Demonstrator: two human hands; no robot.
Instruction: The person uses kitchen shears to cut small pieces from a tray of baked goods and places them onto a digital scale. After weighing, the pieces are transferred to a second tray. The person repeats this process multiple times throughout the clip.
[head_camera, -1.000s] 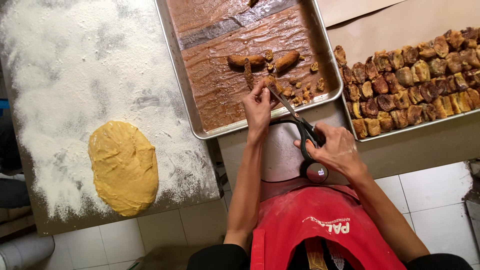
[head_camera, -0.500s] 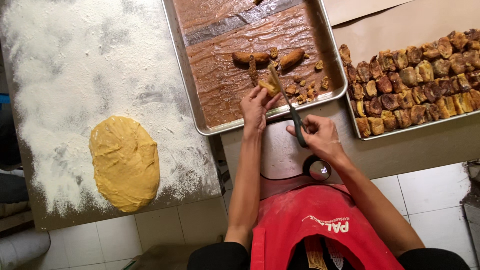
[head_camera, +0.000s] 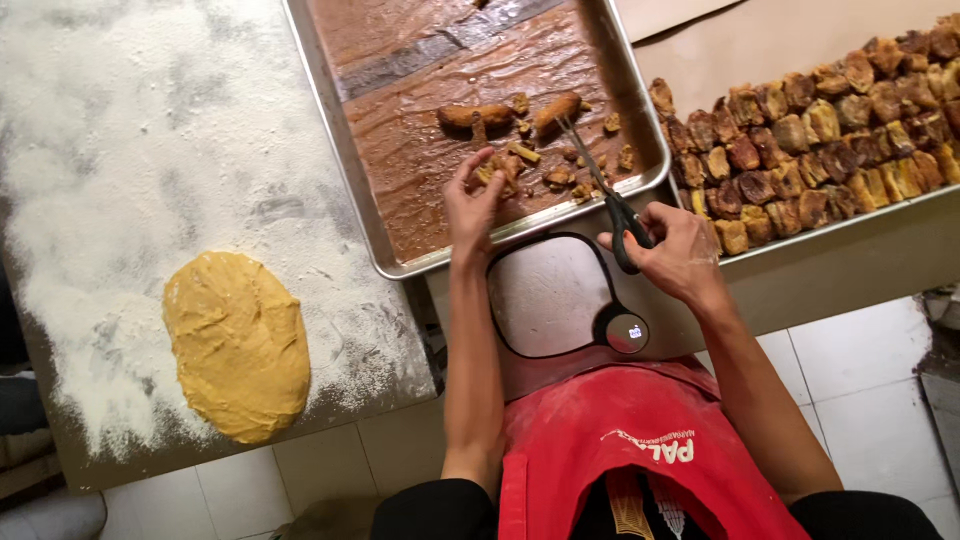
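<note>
From the head camera, the left hand reaches into a metal tray lined with brown, syrupy glaze, its fingers pinched closed on a small fried piece at the tray's near side. The right hand grips black-handled scissors, fingers wrapped through the handles; the blades point away from the person and their tips reach a longer fried roll just beyond the right fingers, though whether the blades are parted is hard to tell. A second roll lies just beyond the left fingers, and small cut chunks are scattered between the two hands on the glaze. To the right of the right fingers, a second tray holds tightly packed rows of browned pieces. Below both hands, close to the person's body, sits a flat scale with a black rim and a round display. Well to the left of the left fingers, the desk is dusted white with flour, and an oval slab of yellow dough lies on it. The person wears a red apron, and pale floor tiles show beneath.
</note>
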